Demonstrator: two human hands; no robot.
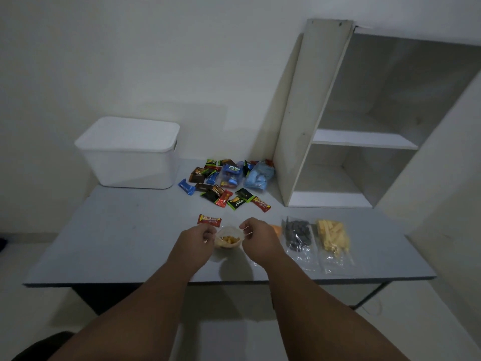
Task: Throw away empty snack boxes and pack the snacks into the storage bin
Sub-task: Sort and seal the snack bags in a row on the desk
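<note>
Nearest the table's front edge, both hands are pinched on the mouth of a small clear plastic bag of orange-yellow snack pieces, left hand on its left lip, right hand on its right. Fingers are curled tight on the film, forearms reaching in side by side and wrists level, with the bag hanging between them just above the grey table. It looks like sealing or gathering the opening, so keep the mouth up and the pull even, or the pieces could spill. Just beyond the bag lies a red wrapper; to its right lie a clear bag of dark pieces and a clear bag of pale yellow sticks. Farther back sits the pile of small wrapped snacks. Far left of that pile stands the white lidded plastic storage bin, lid still on.
</note>
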